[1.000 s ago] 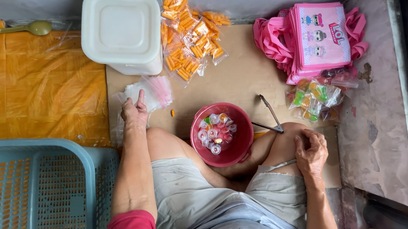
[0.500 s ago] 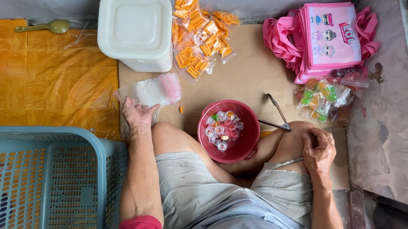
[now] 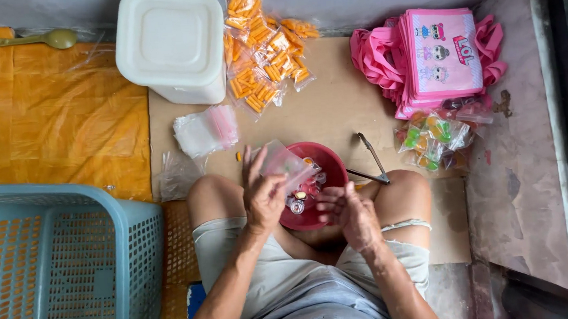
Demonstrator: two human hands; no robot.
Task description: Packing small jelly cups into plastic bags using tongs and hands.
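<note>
- Two big things lie far left: a blue basket and a white tub.
- Red bowl of small sweets sits between the knees.
- Left hand, fingers closed, pinches a clear bag over the bowl.
- Right hand hovers just beside, fingers loosely curled, empty.
- Metal tongs lie right of the bowl.

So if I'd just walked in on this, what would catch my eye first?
Probably the round red plastic bowl of small wrapped sweets between the seated person's knees, with the left hand holding a small clear plastic bag over it and the right hand beside it. Next, the bright pink fabric bags at upper right, the square white lidded tub at the top, and the big blue slotted plastic basket at lower left.
</note>
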